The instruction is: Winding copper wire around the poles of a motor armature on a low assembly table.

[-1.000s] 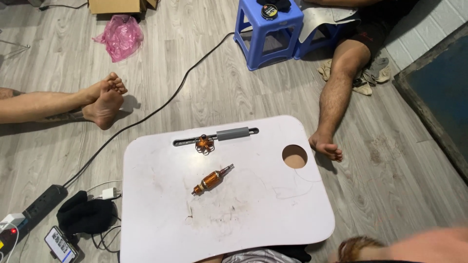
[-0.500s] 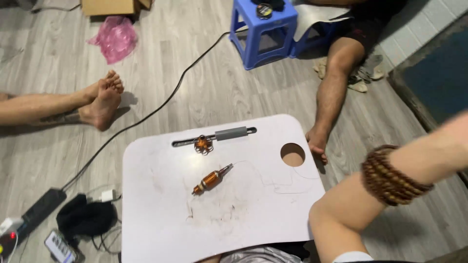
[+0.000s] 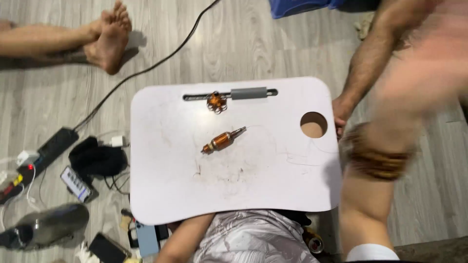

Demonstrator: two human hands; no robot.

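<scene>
Your right arm (image 3: 385,160) has swung up past the lap desk's (image 3: 161,195) right edge, its grip blurred beyond telling, so bring it down slowly over the copper-wound armature (image 3: 223,140) lying mid-board.

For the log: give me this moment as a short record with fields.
surface: white lap tray on a wood-look floor
tray centre: copper-wound rotor, lying tilted, untouched
tray top: slot with a grey bar and a small copper coil
tray right: round hole
right arm: raised and blurred beside the tray, bead bracelet on the wrist; hand not clear
left hand: not in view
floor left: power strip, black cable, another person's feet
</scene>
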